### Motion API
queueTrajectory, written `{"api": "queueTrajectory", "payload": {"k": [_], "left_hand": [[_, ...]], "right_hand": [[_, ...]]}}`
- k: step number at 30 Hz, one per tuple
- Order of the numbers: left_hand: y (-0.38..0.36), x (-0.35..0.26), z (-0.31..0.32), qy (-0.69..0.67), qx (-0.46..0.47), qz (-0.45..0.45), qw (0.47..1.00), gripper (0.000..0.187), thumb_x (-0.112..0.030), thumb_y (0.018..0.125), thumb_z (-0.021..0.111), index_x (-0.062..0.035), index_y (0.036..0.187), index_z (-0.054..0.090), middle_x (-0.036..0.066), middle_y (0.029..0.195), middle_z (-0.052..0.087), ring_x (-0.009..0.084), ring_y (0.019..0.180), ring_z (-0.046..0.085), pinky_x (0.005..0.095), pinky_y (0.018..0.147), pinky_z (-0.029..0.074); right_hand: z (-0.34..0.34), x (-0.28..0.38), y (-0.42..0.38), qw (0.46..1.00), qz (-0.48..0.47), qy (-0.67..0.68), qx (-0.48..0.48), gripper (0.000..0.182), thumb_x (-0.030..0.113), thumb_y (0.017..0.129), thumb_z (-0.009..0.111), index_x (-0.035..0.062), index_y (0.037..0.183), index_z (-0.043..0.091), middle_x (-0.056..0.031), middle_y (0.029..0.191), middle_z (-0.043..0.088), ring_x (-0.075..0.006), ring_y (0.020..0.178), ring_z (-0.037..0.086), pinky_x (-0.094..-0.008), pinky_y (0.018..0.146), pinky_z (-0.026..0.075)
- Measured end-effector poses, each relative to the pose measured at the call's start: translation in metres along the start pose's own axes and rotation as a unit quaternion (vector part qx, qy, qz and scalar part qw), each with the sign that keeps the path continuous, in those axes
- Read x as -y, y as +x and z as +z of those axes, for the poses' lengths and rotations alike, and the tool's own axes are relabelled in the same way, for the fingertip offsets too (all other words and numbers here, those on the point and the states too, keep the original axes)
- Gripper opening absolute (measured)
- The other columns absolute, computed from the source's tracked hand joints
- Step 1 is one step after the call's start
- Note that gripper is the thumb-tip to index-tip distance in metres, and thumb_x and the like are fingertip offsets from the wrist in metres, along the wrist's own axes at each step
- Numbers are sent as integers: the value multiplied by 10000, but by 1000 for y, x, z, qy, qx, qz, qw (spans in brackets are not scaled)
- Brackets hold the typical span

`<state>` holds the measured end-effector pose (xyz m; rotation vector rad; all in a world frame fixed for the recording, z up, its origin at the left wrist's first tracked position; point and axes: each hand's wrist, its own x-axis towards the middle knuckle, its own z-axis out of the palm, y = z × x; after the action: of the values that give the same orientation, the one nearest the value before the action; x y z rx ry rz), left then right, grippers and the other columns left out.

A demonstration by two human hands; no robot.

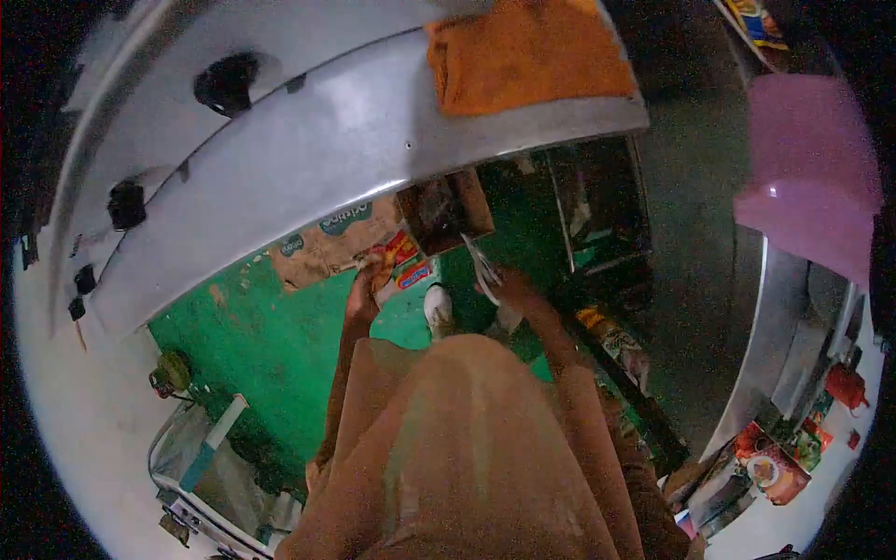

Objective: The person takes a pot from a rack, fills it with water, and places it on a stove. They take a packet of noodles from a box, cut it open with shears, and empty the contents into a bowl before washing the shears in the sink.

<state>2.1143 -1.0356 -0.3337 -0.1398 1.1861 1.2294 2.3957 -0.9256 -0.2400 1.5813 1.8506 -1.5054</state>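
Observation:
My left hand [366, 287] is closed on a plastic food packet [403, 250], printed red and yellow with a blue patch at its lower end. In my right hand [515, 291] are what look like scissors [482, 266], slim and shiny, their tips pointing up and to the left. The tips are close to the near edge of a cardboard box [478, 198] with a dark inside. My hands are apart, above the green floor [271, 327].
Ahead is a silvery stove front [345, 121] with black knobs [227, 84] on its left. An orange cloth [532, 61] lies on its top. Flattened printed cardboard [308, 254] lies beneath. A pink cloth [810, 159] hangs at right; packets [775, 462] sit at lower right.

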Motion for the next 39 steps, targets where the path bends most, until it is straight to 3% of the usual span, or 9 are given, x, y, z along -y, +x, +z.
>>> {"api": "queueTrajectory", "payload": {"k": [1,3,7,10,13,27,29,33,39], "left_hand": [[-48,-26,35,343,-16,118,932,314,-200,827,530,-44,1099,518,79,1108,563,219,1031,535,358,898,427],[-44,-11,21,-135,70,-6,988,320,-157,807,535,-43,1104,505,98,1109,561,242,1031,537,404,892,439],[-109,-29,71,-117,77,-43,989,361,-120,794,528,-35,1140,471,125,1141,537,285,1042,527,455,889,440],[-160,-45,124,-59,148,-104,982,471,-363,876,469,-47,1220,408,121,1211,488,333,1096,477,478,896,425],[-192,-54,179,-133,225,-131,956,466,-299,848,539,-30,1207,411,154,1181,505,323,1064,508,490,907,415],[-331,-96,383,-124,512,-213,823,581,-570,834,377,-118,1186,472,89,1076,583,247,917,594,421,777,508],[-341,-97,388,-103,489,-208,841,543,-542,854,374,-129,1193,474,86,1090,580,235,930,592,411,787,507],[-371,-101,395,-63,477,-269,835,584,-541,845,388,-91,1211,450,91,1120,560,243,989,561,410,840,471],[-416,-106,403,57,417,-359,833,659,-579,812,416,-55,1212,441,130,1172,524,259,1046,533,417,898,434]], "right_hand": [[10,-19,-8,999,36,-10,23,428,407,810,554,30,1012,581,-197,918,593,-344,845,583,-408,744,462],[39,-64,-49,986,-57,39,-150,385,330,816,565,32,1060,564,-189,938,595,-348,887,578,-420,783,455],[-31,16,-197,977,-5,42,-209,372,264,796,596,40,1091,553,-186,950,599,-338,921,575,-428,815,445],[-59,1,-279,891,-73,-32,-446,322,163,764,625,53,1060,559,-148,911,607,-304,856,597,-377,772,464],[-101,-9,-330,792,6,-56,-608,291,111,743,645,51,1014,559,-135,856,607,-276,786,608,-332,699,475],[-171,-6,-387,805,131,-58,-576,270,80,728,616,18,988,573,-165,1008,562,-348,988,501,-384,824,410],[-175,27,-411,740,-48,-40,-669,260,83,733,582,54,992,578,-148,1075,556,-335,992,509,-409,870,395],[-188,152,-507,797,-283,-116,-521,324,57,668,559,67,991,578,-111,1275,423,-322,1179,388,-439,952,340],[-184,180,-524,810,-257,-282,-444,262,83,619,615,176,863,625,-84,1379,305,-283,1312,199,-497,1037,185]]}}
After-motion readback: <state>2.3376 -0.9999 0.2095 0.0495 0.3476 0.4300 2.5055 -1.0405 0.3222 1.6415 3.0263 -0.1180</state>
